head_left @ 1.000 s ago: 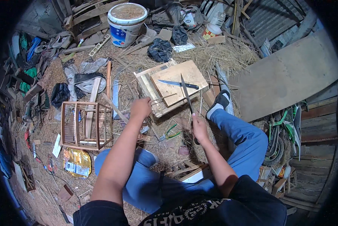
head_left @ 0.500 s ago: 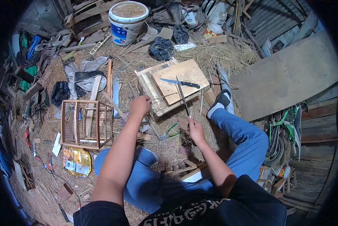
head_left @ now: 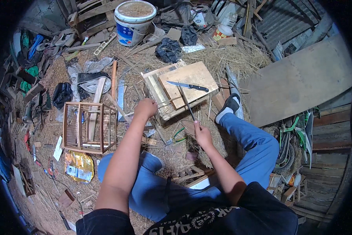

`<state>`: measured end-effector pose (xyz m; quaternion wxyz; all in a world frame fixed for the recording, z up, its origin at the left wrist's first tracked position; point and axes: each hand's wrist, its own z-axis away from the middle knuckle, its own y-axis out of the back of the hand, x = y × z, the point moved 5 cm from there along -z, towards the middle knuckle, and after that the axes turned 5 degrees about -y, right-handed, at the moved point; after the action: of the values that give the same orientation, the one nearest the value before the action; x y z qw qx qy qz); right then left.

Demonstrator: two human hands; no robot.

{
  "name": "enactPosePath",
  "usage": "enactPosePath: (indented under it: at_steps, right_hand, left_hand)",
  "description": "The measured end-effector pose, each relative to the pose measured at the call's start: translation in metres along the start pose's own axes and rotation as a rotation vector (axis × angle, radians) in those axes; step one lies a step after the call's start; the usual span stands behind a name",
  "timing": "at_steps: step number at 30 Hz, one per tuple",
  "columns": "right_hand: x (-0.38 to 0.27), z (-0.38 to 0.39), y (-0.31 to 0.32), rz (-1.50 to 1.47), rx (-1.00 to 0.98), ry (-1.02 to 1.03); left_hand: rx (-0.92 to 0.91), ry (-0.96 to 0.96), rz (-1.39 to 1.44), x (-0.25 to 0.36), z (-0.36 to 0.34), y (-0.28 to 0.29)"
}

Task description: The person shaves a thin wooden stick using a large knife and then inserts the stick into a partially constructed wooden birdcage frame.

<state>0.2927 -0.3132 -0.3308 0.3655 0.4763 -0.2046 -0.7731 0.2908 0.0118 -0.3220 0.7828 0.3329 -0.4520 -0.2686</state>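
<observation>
My left hand [head_left: 146, 108] is closed round one end of a thin wooden stick [head_left: 166, 103], which reaches right over the edge of a wooden board [head_left: 199, 74]. In my right hand [head_left: 203, 135] is a long, narrow, dark blade [head_left: 188, 105], pointing up and away from me. It crosses near the stick's far end; whether they touch I cannot tell. A knife [head_left: 188, 85] with a black handle lies on the board, just beyond the blade's tip. Beneath the board is a pale wooden block [head_left: 154, 89], low on the ground.
To the left stands a small wooden cage frame [head_left: 82, 150]. Green-handled pliers [head_left: 176, 140] lie between my legs. A white and blue bucket [head_left: 131, 33] is at the back, near black plastic bags [head_left: 168, 51]. A large flat sheet [head_left: 301, 80] leans at the right.
The blade in my right hand has shifted left and slightly toward me, tilting further left. My left hand and the stick stay nearly in place.
</observation>
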Motion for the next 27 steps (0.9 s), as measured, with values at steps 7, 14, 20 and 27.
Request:
enactPosePath:
  at_steps: [7, 14, 20, 27]
  right_hand:
    - [-0.038, 0.019, 0.021, -0.065, 0.004, 0.093]
    - [-0.04, 0.032, 0.023, -0.164, 0.244, 0.412]
    - [-0.002, 0.009, 0.005, 0.116, 0.094, 0.157]
    - [-0.021, 0.03, 0.014, -0.541, -0.455, -0.355]
  left_hand:
    - [-0.047, 0.029, -0.042, -0.002, -0.005, 0.001]
    - [0.003, -0.006, -0.06, 0.005, -0.001, 0.007]
    - [-0.015, 0.006, -0.062, 0.011, 0.004, 0.009]
    - [0.003, 0.006, -0.087, 0.004, 0.011, 0.007]
